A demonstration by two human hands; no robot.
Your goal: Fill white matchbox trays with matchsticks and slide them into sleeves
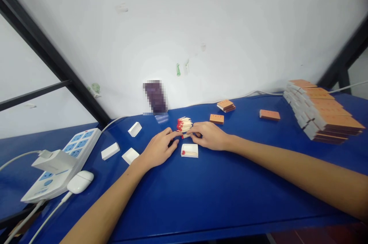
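We had the fingertips of our left hand (161, 147) and right hand (209, 135) at a pile of red-tipped matches (185, 123) on the blue table (218, 194). Just below, we saw a white tray (190, 146) with matches inside; stacked orange matchboxes (326, 108) stood far right.

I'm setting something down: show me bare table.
Bare: table between left forearm and right forearm, nearer than the match tray; also between right forearm and lone orange matchbox. Crowded: around match pile, left hand and right hand.

Left hand (160, 148) and right hand (212, 136) are showing bare; left forearm (115, 194), lower left, is bearing one small spot (128, 174).
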